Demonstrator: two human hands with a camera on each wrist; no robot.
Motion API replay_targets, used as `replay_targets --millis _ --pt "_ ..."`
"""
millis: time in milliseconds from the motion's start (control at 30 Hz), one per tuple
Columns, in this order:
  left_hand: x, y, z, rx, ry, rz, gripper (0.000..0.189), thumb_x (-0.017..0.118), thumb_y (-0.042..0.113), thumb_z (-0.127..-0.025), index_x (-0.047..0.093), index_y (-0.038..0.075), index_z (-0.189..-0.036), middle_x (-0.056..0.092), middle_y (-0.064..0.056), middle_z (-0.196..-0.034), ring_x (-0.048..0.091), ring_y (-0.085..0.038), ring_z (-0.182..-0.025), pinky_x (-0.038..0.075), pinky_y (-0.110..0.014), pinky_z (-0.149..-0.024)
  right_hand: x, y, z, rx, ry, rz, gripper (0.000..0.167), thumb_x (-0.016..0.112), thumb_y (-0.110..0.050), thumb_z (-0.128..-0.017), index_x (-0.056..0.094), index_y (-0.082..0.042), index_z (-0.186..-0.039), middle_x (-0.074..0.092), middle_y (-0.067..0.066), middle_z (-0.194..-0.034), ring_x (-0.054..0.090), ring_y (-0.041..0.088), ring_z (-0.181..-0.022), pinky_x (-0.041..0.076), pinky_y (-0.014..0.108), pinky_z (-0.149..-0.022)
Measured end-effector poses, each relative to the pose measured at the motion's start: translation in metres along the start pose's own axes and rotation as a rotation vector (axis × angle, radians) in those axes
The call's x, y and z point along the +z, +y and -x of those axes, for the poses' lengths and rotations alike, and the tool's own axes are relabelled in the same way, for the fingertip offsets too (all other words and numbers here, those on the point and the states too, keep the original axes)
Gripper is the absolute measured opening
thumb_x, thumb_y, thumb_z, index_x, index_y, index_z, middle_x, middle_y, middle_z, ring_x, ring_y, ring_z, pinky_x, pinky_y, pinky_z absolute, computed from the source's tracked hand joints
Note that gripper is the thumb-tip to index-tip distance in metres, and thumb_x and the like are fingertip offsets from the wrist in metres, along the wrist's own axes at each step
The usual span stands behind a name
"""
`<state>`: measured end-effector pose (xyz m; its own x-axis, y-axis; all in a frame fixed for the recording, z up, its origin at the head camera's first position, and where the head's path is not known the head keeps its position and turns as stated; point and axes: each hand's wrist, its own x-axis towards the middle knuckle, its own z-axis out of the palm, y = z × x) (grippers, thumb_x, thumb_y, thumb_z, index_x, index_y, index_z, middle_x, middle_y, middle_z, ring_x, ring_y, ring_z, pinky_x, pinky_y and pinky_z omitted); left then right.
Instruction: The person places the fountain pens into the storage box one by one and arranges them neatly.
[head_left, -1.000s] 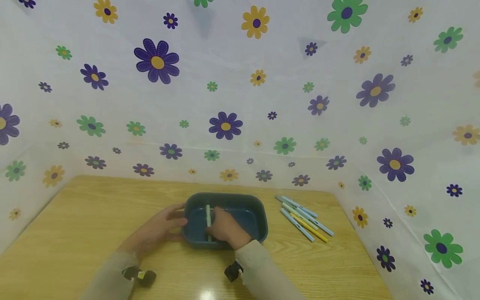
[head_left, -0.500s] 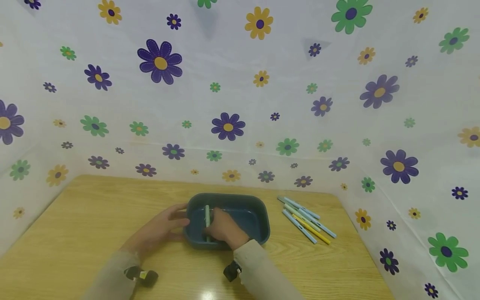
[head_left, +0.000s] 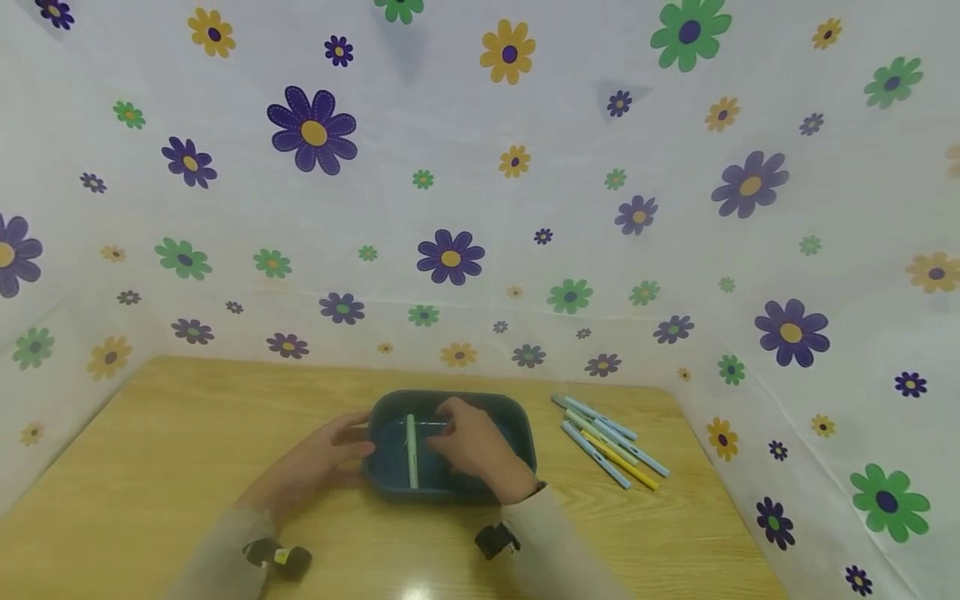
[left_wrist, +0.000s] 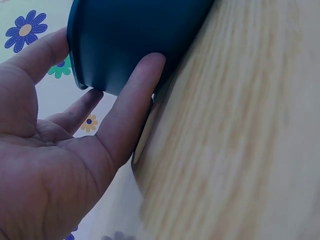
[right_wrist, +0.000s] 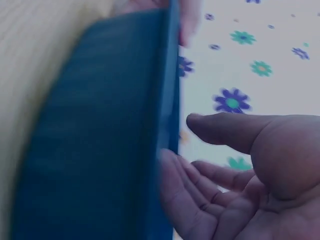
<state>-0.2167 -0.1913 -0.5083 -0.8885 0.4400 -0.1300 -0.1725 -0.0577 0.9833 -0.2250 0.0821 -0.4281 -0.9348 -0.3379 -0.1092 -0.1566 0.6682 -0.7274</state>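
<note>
A dark blue bin (head_left: 450, 495) sits on the table, with a pale green pen (head_left: 412, 454) lying lengthwise in its left part. My left hand (head_left: 322, 454) touches the bin's left end. In the left wrist view, that hand's thumb rests along the bin's outer wall (left_wrist: 125, 45) and its fingers reach towards the rim, fairly straight. Over the bin's middle, my right hand (head_left: 476, 446) is apart from the pen, fingers loosely bent. The right wrist view shows a gap between thumb and fingers (right_wrist: 225, 172), with nothing held.
To the right of the bin lies a loose pile of pens: light blue pens (head_left: 596, 454), a yellow pen (head_left: 622, 461) and a pale green pen (head_left: 588, 425) among them. A white flower-print cloth (head_left: 480, 208) stands around the wooden table (head_left: 225, 400).
My right hand has let go of the pale green pen and moved right and up from it. The pen stays in the bin's left part. My left hand keeps its place at the bin.
</note>
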Motion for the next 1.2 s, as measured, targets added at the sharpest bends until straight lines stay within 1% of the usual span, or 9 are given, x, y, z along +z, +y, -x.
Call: replay_targets --millis 100,167,333,500,633,733,900,1067,1200 --pt "0.001 0.000 0.000 -0.004 0.014 -0.015 0.070 0.067 0.024 -0.102 0.031 0.014 -0.161 0.034 -0.024 -0.161 0.056 -0.042 -0.132 0.057 -0.049 -0.102 -0.018 0.006 0.009 -0.029 0.014 -0.043 0.050 0.073 -0.022 -0.098 0.055 -0.007 -0.142 0.067 0.007 -0.104 0.069 0.020 -0.069 0.061 0.033 -0.060" --pt "0.001 0.000 0.001 -0.006 0.022 -0.031 0.070 0.067 0.025 -0.102 0.031 0.014 -0.161 0.035 -0.024 -0.160 0.057 -0.042 -0.131 0.057 -0.048 -0.102 -0.029 0.011 0.014 -0.053 0.041 -0.039 0.049 0.072 -0.021 -0.099 0.055 -0.009 -0.143 0.067 0.008 -0.109 0.068 0.019 -0.072 0.061 0.032 -0.061" --pt "0.000 -0.001 0.001 -0.010 0.031 -0.067 0.070 0.067 0.027 -0.102 0.032 0.016 -0.161 0.035 -0.024 -0.161 0.056 -0.041 -0.132 0.058 -0.048 -0.102 -0.050 0.032 0.027 -0.087 0.157 -0.022 0.044 0.070 -0.019 -0.100 0.057 -0.013 -0.143 0.066 0.008 -0.114 0.066 0.014 -0.077 0.060 0.030 -0.064" --pt "-0.001 -0.002 0.000 -0.026 0.042 -0.069 0.071 0.068 0.028 -0.100 0.034 0.018 -0.161 0.036 -0.021 -0.161 0.056 -0.041 -0.133 0.058 -0.048 -0.102 -0.064 0.056 0.037 -0.048 0.302 -0.058 0.044 0.072 -0.015 -0.098 0.060 -0.014 -0.141 0.067 0.007 -0.112 0.068 0.016 -0.082 0.061 0.031 -0.063" --pt "0.000 -0.002 0.000 -0.032 0.044 -0.050 0.071 0.070 0.028 -0.099 0.035 0.019 -0.160 0.037 -0.020 -0.161 0.056 -0.040 -0.133 0.058 -0.048 -0.102 -0.074 0.075 0.043 -0.004 0.382 -0.074 0.046 0.071 -0.015 -0.099 0.059 -0.014 -0.143 0.067 0.012 -0.118 0.070 0.024 -0.092 0.062 0.032 -0.065" --pt "0.000 -0.002 0.000 -0.024 0.037 -0.052 0.070 0.069 0.027 -0.100 0.034 0.018 -0.161 0.036 -0.021 -0.161 0.056 -0.040 -0.133 0.058 -0.048 -0.101 -0.082 0.086 0.047 0.013 0.413 -0.058 0.046 0.070 -0.016 -0.099 0.058 -0.013 -0.143 0.067 0.016 -0.123 0.069 0.028 -0.100 0.064 0.036 -0.070" --pt "0.000 -0.001 0.000 -0.015 0.018 -0.039 0.070 0.066 0.024 -0.102 0.032 0.015 -0.161 0.033 -0.025 -0.162 0.055 -0.041 -0.133 0.058 -0.049 -0.101 -0.087 0.101 0.050 0.004 0.455 0.050 0.044 0.072 -0.017 -0.098 0.060 -0.012 -0.141 0.068 0.014 -0.123 0.069 0.030 -0.105 0.063 0.045 -0.080" --pt "0.000 0.000 0.001 -0.012 0.019 -0.037 0.071 0.067 0.024 -0.101 0.032 0.015 -0.161 0.032 -0.026 -0.162 0.054 -0.042 -0.134 0.058 -0.049 -0.101 -0.089 0.105 0.052 -0.022 0.470 0.097 0.045 0.072 -0.016 -0.098 0.060 -0.010 -0.141 0.068 0.014 -0.121 0.069 0.031 -0.106 0.061 0.053 -0.086" --pt "0.001 0.000 0.001 -0.020 0.027 -0.052 0.070 0.067 0.026 -0.101 0.033 0.017 -0.161 0.034 -0.023 -0.161 0.055 -0.041 -0.133 0.058 -0.048 -0.101 -0.090 0.106 0.053 -0.017 0.473 0.127 0.045 0.072 -0.016 -0.098 0.059 -0.010 -0.141 0.068 0.015 -0.120 0.069 0.031 -0.106 0.060 0.054 -0.086"
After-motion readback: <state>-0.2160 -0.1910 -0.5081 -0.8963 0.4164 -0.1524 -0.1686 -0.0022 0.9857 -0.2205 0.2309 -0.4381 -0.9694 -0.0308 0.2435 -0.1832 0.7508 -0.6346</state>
